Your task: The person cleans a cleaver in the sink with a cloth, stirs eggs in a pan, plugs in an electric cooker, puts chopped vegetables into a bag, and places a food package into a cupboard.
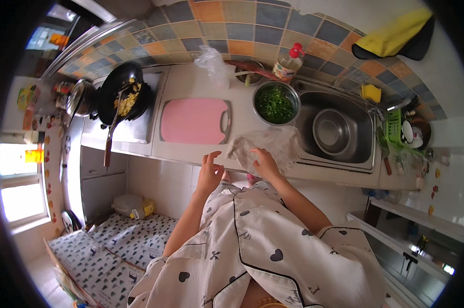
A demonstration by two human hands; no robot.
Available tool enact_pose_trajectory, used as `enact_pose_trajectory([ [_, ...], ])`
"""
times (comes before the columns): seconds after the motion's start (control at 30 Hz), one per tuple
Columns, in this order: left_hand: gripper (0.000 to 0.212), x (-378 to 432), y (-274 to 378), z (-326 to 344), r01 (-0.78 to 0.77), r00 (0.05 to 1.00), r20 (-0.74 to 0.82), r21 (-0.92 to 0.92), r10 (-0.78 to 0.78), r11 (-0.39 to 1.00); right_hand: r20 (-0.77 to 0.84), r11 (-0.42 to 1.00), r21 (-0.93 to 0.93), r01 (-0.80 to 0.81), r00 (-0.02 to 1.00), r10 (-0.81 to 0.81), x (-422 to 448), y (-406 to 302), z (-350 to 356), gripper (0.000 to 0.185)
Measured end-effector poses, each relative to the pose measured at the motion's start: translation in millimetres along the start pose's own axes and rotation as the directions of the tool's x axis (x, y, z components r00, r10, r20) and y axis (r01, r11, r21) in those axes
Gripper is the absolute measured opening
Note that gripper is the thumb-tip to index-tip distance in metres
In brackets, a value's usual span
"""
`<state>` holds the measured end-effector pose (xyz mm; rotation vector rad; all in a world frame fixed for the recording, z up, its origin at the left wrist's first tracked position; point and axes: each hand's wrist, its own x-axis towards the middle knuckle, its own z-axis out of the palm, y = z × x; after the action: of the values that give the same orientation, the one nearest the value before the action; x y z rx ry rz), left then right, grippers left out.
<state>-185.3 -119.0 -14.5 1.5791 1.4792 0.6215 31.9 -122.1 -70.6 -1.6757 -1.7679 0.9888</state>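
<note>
My left hand (210,173) is raised at the counter's front edge, fingers apart and holding nothing. My right hand (266,164) is over a crumpled beige cloth (272,144) that hangs partly over the edge; its fingers look spread, and whether they touch the cloth is unclear. Behind my left hand lies a pink cutting board (193,120) with a grey rim. A metal bowl of chopped greens (274,104) stands behind the cloth. On the stove at the left, a black wok (118,92) holds yellow cooked pieces, apparently egg, and a spatula (110,134) with a wooden handle.
A metal basin (331,132) sits in the sink (365,134). A bottle with a red cap (289,63), a small bowl (250,72) and a plastic bag (214,67) stand near the tiled wall. A knife (383,148) lies right of the sink, beside a green rack (394,127).
</note>
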Motion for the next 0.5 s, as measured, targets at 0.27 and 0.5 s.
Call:
enact_pose_trajectory([
  [0.27, 0.039, 22, 9, 5, 0.004, 0.991, 0.135, -0.011, -0.002, 1.000, -0.128, 0.614, 0.751, -0.245, 0.857, 0.499, 39, 56, 5, 0.023],
  [0.5, 0.034, 29, 31, 4, -0.028, 0.970, 0.242, 0.027, 0.020, 0.999, 0.072, 0.121, 0.974, -0.192, 0.768, 0.637, 96, 91, -24, 0.034],
])
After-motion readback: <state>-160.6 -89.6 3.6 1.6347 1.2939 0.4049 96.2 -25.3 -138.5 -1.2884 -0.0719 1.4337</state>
